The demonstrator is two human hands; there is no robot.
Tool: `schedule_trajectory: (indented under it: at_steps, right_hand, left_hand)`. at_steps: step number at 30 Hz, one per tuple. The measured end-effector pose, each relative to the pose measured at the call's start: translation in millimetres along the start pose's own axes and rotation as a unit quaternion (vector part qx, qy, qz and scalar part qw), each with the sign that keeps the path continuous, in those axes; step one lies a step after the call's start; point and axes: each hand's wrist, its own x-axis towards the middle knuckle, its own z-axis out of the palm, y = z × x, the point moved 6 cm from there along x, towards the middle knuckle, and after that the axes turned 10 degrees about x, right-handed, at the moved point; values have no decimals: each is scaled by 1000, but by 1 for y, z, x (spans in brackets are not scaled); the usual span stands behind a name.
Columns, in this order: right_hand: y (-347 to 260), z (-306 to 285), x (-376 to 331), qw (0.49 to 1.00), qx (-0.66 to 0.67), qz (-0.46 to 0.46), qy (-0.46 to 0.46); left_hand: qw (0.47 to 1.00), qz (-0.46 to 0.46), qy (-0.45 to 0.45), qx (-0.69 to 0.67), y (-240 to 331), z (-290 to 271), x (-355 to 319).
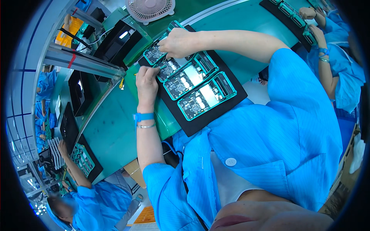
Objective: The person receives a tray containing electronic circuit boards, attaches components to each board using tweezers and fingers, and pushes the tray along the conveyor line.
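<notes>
Several circuit boards in teal frames lie in a row on a black mat point(188, 126). The nearest framed board point(206, 95) and the framed board behind it point(185, 81) are fully or mostly in sight. My right hand point(180, 42) reaches over the far boards with its fingers curled and pinched; what is between them is hidden. My left hand point(147, 82) is closed at the left edge of the row, its fingertips by a partly covered framed board point(168, 68). Whether it grips anything is too small to tell. A blue strap circles my left wrist.
A pale fan point(150, 9) stands at the back of the green table point(110, 129). Dark boxes point(117, 40) stand beyond the metal rail at the left. Co-workers in blue handle framed boards at the lower left point(83, 159) and upper right point(295, 19).
</notes>
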Motion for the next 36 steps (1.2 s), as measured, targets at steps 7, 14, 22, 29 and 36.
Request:
schedule_trajectory:
  at_steps: [7,14,22,29,36]
  right_hand:
    - [-36,-8,-39,998,55,16,-15]
    - [-38,-5,-40,997,61,48,-29]
    - [-38,2,-42,997,51,37,-49]
    - [-42,4,-41,997,44,21,-66]
    - [-45,2,-40,997,26,11,-68]
  left_hand:
    - [996,-72,33,-34,37,-20,-36]
    - [999,-47,20,8,47,-16,-41]
    - [999,-17,5,28,51,-16,-39]
    - [999,-16,5,37,52,-17,-41]
    - [999,-12,8,39,52,-17,-41]
